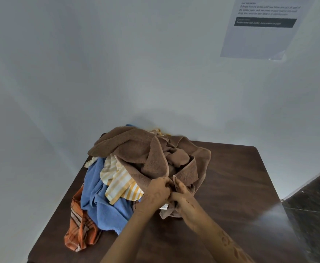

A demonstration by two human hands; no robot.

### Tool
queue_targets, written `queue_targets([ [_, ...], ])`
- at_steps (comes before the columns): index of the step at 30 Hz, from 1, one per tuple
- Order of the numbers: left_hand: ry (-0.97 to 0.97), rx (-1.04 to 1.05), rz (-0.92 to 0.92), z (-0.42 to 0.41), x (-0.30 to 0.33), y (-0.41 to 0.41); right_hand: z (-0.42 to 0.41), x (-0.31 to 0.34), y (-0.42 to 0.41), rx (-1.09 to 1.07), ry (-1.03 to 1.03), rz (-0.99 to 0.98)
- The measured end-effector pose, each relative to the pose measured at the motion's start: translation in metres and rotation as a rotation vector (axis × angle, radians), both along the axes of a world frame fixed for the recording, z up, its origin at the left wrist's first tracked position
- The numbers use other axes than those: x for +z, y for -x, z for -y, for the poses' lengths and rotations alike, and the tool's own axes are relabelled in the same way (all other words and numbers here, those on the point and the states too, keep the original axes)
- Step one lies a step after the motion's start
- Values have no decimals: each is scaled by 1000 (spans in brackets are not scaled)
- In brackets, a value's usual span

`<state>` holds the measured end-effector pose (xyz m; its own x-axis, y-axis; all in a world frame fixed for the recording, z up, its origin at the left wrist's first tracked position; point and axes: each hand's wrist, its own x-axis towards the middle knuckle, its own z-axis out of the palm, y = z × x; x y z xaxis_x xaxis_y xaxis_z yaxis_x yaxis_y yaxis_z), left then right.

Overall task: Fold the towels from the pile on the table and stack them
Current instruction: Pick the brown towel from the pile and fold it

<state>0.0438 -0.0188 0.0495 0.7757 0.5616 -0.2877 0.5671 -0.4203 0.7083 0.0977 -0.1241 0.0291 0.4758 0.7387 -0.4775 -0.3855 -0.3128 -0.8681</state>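
A heap of towels sits on the dark wooden table. A big brown towel lies crumpled on top. Under it are a yellow-and-white striped cloth, a blue towel and an orange checked cloth that hangs toward the table's left edge. My left hand and my right hand meet at the near side of the heap. Each one pinches the brown towel's hem, close together. A white label shows just below my left hand.
A pale wall stands right behind the table and along its left side. A printed paper sheet hangs on the wall at the upper right. Dark floor tiles show past the table's right edge. Bare tabletop lies to the right of the heap.
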Motion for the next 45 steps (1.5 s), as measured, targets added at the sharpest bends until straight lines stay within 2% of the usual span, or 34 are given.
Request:
queue_targets([
  [7, 15, -40, 42, -5, -13, 4, 2, 3, -5, 135, -25, 119],
  [8, -36, -79, 39, -8, -13, 3, 2, 7, -8, 155, -20, 148],
  [10, -255, -189, 7, -15, -14, 1, 5, 18, -18, 228, 11, 261],
  [12, -344, -262, 65, -23, -9, -5, 7, 27, -34, 337, 97, 487],
  [15, -236, -315, 228, -32, 11, -20, 11, 42, -64, 499, 155, 894],
  [17, -162, -393, 275, -37, 29, -35, 10, 56, -85, 583, 173, 1097],
  [21, 46, -476, 314, -33, 66, -64, 16, 103, -121, 611, 255, 1307],
  [28, 94, -497, 511, -16, 143, -125, 40, 216, -168, 463, 328, 1562],
  [31, 114, -483, 536, -17, 173, -148, 46, 264, -177, 424, 337, 1702],
  [34, 71, -561, 541, -24, 203, -172, 56, 310, -186, 370, 352, 1818],
  [39, -176, -593, 401, -29, 205, -197, 74, 369, -202, 182, 291, 1924],
  [42, -187, -555, 470, -10, 196, -208, 83, 381, -208, 140, 262, 1893],
  [45, -133, -370, 614, -6, 179, -215, 94, 366, -220, 138, 347, 1884],
])
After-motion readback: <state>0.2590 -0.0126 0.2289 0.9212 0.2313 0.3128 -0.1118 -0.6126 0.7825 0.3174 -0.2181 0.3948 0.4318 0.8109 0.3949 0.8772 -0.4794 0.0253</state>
